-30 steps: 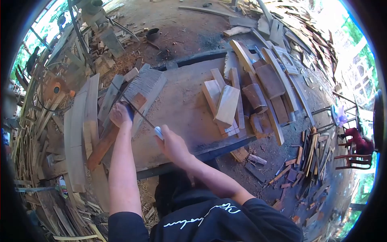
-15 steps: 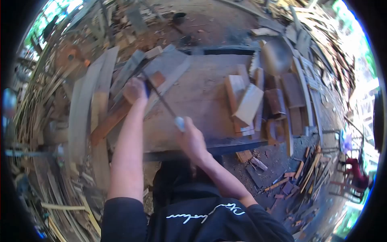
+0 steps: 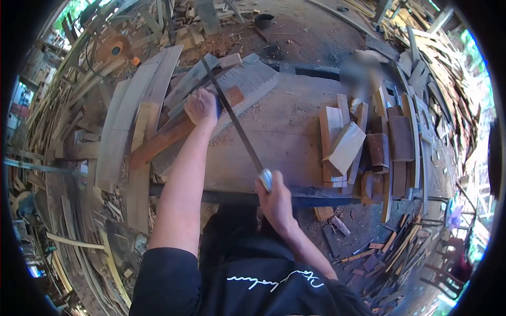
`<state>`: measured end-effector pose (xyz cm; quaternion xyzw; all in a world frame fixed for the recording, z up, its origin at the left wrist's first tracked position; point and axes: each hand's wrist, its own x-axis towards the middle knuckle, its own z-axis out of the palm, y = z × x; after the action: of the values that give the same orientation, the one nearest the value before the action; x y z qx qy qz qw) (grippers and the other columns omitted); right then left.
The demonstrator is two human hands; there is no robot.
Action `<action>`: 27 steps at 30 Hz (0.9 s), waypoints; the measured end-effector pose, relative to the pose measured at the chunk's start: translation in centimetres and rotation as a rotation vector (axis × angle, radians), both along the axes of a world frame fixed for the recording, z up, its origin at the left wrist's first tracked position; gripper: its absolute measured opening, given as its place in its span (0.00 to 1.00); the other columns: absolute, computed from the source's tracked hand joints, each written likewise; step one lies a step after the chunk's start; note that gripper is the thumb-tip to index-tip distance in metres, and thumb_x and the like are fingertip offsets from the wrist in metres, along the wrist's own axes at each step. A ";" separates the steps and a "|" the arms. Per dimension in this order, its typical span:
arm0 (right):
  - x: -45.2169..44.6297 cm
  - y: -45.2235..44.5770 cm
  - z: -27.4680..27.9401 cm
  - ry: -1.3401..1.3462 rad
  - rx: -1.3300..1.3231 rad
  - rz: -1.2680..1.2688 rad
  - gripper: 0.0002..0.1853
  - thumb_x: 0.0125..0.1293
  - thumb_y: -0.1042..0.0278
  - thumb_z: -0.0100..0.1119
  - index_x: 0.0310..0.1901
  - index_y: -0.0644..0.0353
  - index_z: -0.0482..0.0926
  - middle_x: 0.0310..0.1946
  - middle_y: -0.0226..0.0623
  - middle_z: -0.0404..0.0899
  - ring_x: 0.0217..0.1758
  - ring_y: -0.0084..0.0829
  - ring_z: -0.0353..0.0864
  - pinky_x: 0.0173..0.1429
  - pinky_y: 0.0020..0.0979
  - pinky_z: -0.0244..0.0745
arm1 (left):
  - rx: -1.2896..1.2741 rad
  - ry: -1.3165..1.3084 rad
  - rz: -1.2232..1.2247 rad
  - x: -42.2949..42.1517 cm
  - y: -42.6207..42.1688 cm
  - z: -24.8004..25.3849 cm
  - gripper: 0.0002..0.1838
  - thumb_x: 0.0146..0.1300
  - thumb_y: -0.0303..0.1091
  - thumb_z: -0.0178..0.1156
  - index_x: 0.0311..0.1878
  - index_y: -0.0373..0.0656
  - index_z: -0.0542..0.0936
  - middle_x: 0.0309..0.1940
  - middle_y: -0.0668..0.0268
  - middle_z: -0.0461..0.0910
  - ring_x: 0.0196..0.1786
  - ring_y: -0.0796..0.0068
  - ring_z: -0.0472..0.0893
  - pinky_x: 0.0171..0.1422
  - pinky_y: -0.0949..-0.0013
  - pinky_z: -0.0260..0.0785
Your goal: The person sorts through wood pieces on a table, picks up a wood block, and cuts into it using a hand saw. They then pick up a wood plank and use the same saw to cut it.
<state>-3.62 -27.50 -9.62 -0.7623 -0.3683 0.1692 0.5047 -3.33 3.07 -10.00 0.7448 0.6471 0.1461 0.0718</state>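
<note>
My right hand (image 3: 276,203) is wrapped round the pale handle of a handsaw (image 3: 240,134). Its long, narrow blade slants up and to the left, passing just right of my left hand (image 3: 202,107). That hand is closed on a reddish-brown wooden board (image 3: 163,142), which lies aslant over a grey plank (image 3: 253,79). Something blue (image 3: 218,105) shows between the left hand and the blade. Beyond the blade, a short reddish end of wood (image 3: 234,96) rests on the grey plank. The saw's teeth are too fine to make out.
The wooden bench top (image 3: 263,131) lies under the work. On its right sit several cut blocks (image 3: 345,147). Long boards (image 3: 124,116) lean at the left, near an orange round tool (image 3: 117,48). Scrap wood (image 3: 390,242) litters the floor at the lower right.
My right hand has drawn the saw back toward my body. My left hand stays on the board. The whole view has shifted, so things appear farther right.
</note>
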 end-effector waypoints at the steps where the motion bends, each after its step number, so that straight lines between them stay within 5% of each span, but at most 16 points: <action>1: -0.7 -2.5 0.0 0.013 -0.033 -0.015 0.13 0.67 0.67 0.62 0.39 0.61 0.67 0.29 0.57 0.78 0.35 0.60 0.80 0.35 0.51 0.74 | 0.084 -0.013 -0.055 -0.2 0.1 -0.5 0.23 0.70 0.42 0.39 0.43 0.42 0.85 0.47 0.54 0.84 0.56 0.55 0.79 0.61 0.54 0.67; 8: 1.1 4.4 -0.5 -0.063 -0.040 0.008 0.13 0.67 0.68 0.63 0.42 0.61 0.67 0.30 0.58 0.78 0.36 0.63 0.79 0.35 0.51 0.74 | 0.117 -0.010 -0.095 -0.2 0.6 -1.3 0.23 0.70 0.40 0.38 0.42 0.43 0.84 0.48 0.58 0.84 0.57 0.59 0.79 0.61 0.55 0.65; 15: -0.9 -3.1 0.0 -0.021 -0.019 -0.017 0.13 0.67 0.68 0.62 0.41 0.62 0.67 0.28 0.57 0.78 0.35 0.63 0.79 0.33 0.50 0.73 | 0.087 0.020 -0.037 0.3 0.1 0.0 0.19 0.68 0.36 0.42 0.40 0.45 0.85 0.47 0.61 0.84 0.56 0.63 0.79 0.59 0.56 0.66; 24: 1.0 6.9 0.1 -0.116 0.025 -0.010 0.14 0.68 0.66 0.60 0.39 0.61 0.64 0.27 0.59 0.77 0.33 0.63 0.78 0.33 0.54 0.70 | 0.148 -0.036 -0.030 0.1 0.4 -1.2 0.17 0.68 0.36 0.43 0.41 0.48 0.84 0.46 0.64 0.84 0.55 0.65 0.79 0.58 0.56 0.67; 27: -0.6 1.6 0.5 -0.042 0.010 -0.017 0.13 0.67 0.69 0.62 0.41 0.62 0.65 0.27 0.58 0.77 0.33 0.63 0.79 0.33 0.50 0.74 | 0.197 -0.047 -0.029 0.4 -0.2 -0.8 0.18 0.68 0.36 0.42 0.39 0.48 0.84 0.46 0.65 0.84 0.54 0.65 0.79 0.58 0.55 0.66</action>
<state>-4.23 -25.90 -9.09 -0.7663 -0.3730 0.1468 0.5021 -2.95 2.88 -10.75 0.7539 0.6168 0.2256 0.0154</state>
